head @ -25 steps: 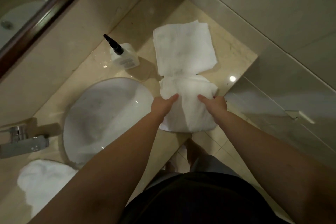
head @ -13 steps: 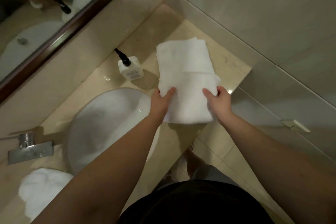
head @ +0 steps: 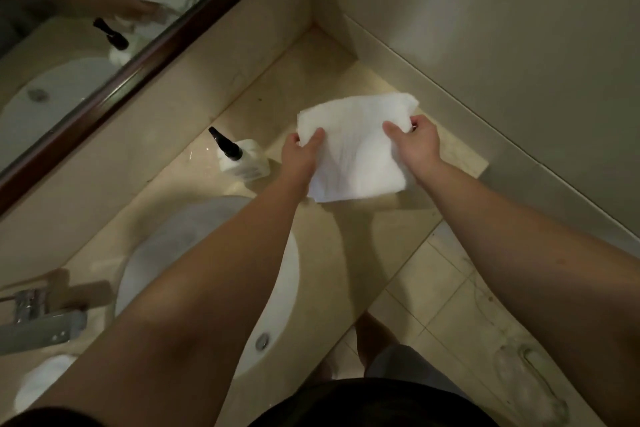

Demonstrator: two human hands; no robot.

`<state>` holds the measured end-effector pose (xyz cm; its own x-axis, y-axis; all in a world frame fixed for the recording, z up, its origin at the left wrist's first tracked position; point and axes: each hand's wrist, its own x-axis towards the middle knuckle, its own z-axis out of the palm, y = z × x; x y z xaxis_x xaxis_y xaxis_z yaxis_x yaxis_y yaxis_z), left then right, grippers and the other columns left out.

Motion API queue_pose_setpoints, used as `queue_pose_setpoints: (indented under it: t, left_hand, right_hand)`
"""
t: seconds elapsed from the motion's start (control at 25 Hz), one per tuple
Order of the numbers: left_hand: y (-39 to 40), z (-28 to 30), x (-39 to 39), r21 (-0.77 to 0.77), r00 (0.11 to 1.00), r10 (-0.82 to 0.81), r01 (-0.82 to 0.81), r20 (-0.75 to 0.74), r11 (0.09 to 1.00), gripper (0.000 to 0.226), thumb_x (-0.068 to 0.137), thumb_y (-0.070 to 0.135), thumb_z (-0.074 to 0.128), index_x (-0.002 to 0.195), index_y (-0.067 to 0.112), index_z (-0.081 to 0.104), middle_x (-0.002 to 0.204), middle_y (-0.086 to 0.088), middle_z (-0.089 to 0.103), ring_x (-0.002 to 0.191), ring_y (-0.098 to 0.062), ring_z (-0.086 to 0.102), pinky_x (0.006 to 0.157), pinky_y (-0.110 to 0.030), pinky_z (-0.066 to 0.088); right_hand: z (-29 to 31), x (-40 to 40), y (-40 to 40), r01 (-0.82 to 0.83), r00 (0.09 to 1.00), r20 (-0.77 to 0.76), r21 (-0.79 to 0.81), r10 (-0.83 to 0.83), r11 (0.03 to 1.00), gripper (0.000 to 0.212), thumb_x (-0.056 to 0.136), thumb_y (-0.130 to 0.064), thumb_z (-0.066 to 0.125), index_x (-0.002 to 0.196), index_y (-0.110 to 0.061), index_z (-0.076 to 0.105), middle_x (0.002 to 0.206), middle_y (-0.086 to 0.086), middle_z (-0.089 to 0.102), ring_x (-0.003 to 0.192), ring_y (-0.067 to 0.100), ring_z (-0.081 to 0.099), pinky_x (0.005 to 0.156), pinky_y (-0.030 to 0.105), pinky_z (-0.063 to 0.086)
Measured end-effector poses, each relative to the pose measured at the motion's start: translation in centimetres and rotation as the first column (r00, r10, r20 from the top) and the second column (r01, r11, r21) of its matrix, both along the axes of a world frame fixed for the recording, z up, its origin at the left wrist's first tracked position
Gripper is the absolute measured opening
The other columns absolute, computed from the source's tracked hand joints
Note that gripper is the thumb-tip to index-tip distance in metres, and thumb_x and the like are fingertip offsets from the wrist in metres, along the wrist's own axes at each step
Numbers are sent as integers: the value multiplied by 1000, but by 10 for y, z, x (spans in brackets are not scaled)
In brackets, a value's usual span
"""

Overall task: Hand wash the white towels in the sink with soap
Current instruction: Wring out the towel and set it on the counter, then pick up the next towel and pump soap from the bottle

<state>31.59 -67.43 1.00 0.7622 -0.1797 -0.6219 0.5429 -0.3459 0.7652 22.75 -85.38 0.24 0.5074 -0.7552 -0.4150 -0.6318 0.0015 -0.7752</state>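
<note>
Both hands grip the folded white towel (head: 353,146) over the bench (head: 408,222), the left hand (head: 299,158) at its left edge, the right hand (head: 417,142) at its right edge, beside the soap bottle (head: 242,161).

a bathroom: sink (head: 277,288) set in a counter (head: 346,253) under a mirror (head: 86,28).

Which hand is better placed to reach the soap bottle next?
Left. The left hand grips the folded towel on the side beside the soap bottle; the right hand holds the far edge and would probably have to cross over the towel.
</note>
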Motion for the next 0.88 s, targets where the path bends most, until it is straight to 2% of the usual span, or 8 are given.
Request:
queue_pose_setpoints:
  t: [0.16, 0.24, 0.28, 0.36, 0.44, 0.48, 0.6, 0.88]
  left_hand:
    - [-8, -31, 23, 127, 999, 1, 4, -37, 992, 58, 94, 42, 64, 138, 10, 42, 132, -7, 54, 121, -28, 54, 101, -40, 46]
    - [-13, -41, 23, 329, 983, -126, 77, 132, 941, 59, 95, 35, 63, 141, 7, 39, 139, -12, 48, 129, -30, 49, 106, -40, 42]
    - [-15, -45, 19, 477, 924, -263, 106, 276, 872, 60, 96, 35, 60, 144, 6, 37, 144, -15, 42, 134, -32, 42, 111, -41, 37]
    - [-18, -53, 8, 655, 664, -590, 195, 460, 730, 61, 100, 41, 46, 151, 8, 33, 157, -19, 27, 147, -35, 23, 121, -45, 21]
    - [-21, -71, 1, 741, 437, -788, 325, 433, 588, 66, 102, 51, 28, 157, 16, 23, 165, -17, 10, 153, -33, 3, 123, -48, 3]
    - [-21, -81, -1, 769, 402, -831, 360, 384, 529, 68, 102, 55, 23, 159, 19, 16, 166, -16, 3, 153, -32, -4, 123, -50, -3]
    - [-20, -102, 1, 797, 422, -847, 360, 324, 484, 70, 102, 59, 23, 160, 25, 5, 167, -14, -5, 153, -30, -11, 122, -52, -8]
    - [-30, -97, 12, 800, 459, -869, 445, 183, 403, 73, 101, 60, 21, 158, 26, -10, 164, -13, -19, 151, -30, -20, 121, -51, -12]
  right_hand:
    - [-27, 19, -15, -130, 975, -179, 8, 129, 991, 66, 89, -43, 67, 139, -4, 48, 137, 14, 53, 125, 31, 52, 100, 33, 40]
    - [-31, 16, -13, -260, 942, -267, -205, 201, 944, 68, 90, -40, 66, 144, -7, 40, 144, 15, 43, 132, 32, 42, 107, 39, 36]
    - [-32, 13, -9, -352, 925, -282, -391, 254, 851, 67, 91, -40, 64, 145, -9, 38, 146, 16, 39, 134, 33, 38, 109, 42, 33]
    - [-37, 10, -1, -556, 829, -342, -597, 443, 579, 64, 96, -44, 54, 149, -14, 34, 154, 17, 32, 142, 34, 29, 115, 46, 25]
    - [-51, 11, 3, -752, 656, -497, -495, 568, 436, 67, 100, -53, 37, 156, -21, 18, 164, 12, 12, 151, 28, 7, 122, 46, 6]
    - [-60, 11, 3, -800, 601, -545, -415, 585, 434, 69, 100, -56, 29, 157, -23, 10, 165, 9, 2, 152, 25, -2, 123, 44, -1]
    - [-80, 12, -3, -817, 576, -556, -379, 599, 434, 74, 97, -62, 18, 158, -23, -1, 165, 7, -7, 152, 23, -10, 123, 46, -5]
    - [-79, 25, -8, -865, 498, -599, -291, 627, 409, 75, 98, -61, 18, 156, -24, -11, 164, 7, -18, 150, 22, -20, 122, 47, -10]
